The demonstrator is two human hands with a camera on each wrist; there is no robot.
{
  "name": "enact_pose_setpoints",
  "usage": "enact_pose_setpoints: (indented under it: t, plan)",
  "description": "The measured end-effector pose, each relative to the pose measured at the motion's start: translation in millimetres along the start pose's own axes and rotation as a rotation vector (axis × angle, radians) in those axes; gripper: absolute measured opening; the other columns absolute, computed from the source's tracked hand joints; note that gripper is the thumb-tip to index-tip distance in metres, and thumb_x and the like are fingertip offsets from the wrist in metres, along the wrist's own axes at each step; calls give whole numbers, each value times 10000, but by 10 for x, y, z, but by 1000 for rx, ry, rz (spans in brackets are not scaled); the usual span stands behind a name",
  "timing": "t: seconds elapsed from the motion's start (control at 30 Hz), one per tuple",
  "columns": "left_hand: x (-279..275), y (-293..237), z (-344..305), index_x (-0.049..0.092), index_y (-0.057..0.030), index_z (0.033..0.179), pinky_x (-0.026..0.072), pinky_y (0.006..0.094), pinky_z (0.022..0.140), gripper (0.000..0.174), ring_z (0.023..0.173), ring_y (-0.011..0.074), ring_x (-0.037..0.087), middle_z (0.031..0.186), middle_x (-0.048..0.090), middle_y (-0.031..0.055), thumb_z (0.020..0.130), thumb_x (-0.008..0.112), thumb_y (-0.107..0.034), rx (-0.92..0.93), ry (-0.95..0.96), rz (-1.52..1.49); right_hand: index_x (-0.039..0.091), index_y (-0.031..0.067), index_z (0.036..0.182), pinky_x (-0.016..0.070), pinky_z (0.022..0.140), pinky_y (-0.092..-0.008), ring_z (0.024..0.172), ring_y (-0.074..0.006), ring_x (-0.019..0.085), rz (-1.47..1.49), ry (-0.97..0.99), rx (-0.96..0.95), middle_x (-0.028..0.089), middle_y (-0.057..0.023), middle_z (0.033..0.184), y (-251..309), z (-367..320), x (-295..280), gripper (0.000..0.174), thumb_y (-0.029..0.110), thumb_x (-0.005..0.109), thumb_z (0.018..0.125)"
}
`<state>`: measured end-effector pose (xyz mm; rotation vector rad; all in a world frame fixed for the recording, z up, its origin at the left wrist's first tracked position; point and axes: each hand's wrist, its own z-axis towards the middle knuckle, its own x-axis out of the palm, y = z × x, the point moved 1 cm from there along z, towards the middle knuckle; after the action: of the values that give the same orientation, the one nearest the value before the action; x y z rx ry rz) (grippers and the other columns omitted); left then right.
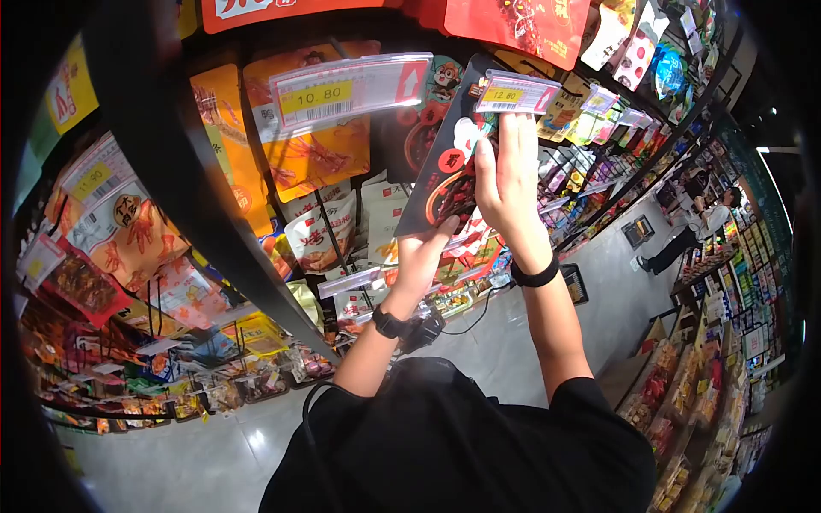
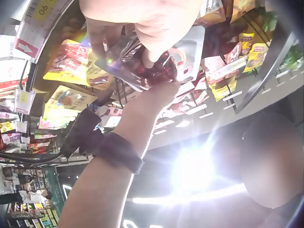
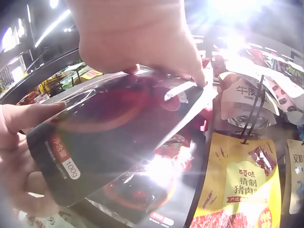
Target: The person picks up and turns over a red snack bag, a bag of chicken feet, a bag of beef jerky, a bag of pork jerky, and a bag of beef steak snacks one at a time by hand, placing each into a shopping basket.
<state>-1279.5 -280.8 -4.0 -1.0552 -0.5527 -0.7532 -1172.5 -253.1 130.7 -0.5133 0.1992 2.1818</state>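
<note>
Both hands are on a black snack bag (image 1: 449, 175), printed with a bowl of dark red food and standing tilted in front of the rack. Low on the bag, the left hand (image 1: 419, 261) grips its bottom corner, thumb across the front; the right wrist view shows that thumb beside the "100g" print on the bag (image 3: 95, 142). Higher up, the right hand (image 1: 511, 184) holds the right edge, its thumb on the front and its long fingers reaching up to a 12.80 price tag (image 1: 513, 92). Behind lies a matching black bag (image 3: 142, 209).
Orange snack bags (image 1: 316, 145) hang left under a 10.80 price tag (image 1: 351, 90). A yellow pouch (image 3: 240, 183) hangs right of the black bags. A dark rack post (image 1: 197, 171) runs down at left. Another person (image 1: 705, 218) is in the aisle at far right.
</note>
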Motion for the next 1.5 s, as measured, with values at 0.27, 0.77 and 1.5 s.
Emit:
enact_pose_setpoints:
  t: [0.27, 0.77, 1.5]
  plan:
    - [26, -98, -150, 526, -12, 1399, 512, 334, 1037, 463, 1193, 170, 620, 1344, 619, 87, 956, 637, 68, 80, -39, 67, 463, -119, 1348, 312, 1137, -577, 1271, -545, 446, -4, -19, -50, 499, -345, 1322, 142, 16, 5, 494, 172, 560, 961]
    - [-1, -245, -124, 289, -47, 1515, 428, 357, 1112, 595, 1311, 204, 529, 1439, 510, 143, 1014, 607, -86, -273, -69, -19, 351, 13, 1560, 261, 1184, -577, 1453, -512, 292, -141, 109, 22, 298, -364, 1556, 5, 366, 703, 648, 328, 509, 1015]
    - [914, 1798, -1774, 588, -9, 1302, 524, 375, 913, 422, 1045, 268, 710, 1109, 728, 180, 1061, 534, -351, -877, 1012, 836, 628, 56, 1226, 469, 1022, -487, 1178, -375, 611, 193, 422, 643, 660, -192, 1232, -914, -3236, -2091, 315, 223, 594, 961]
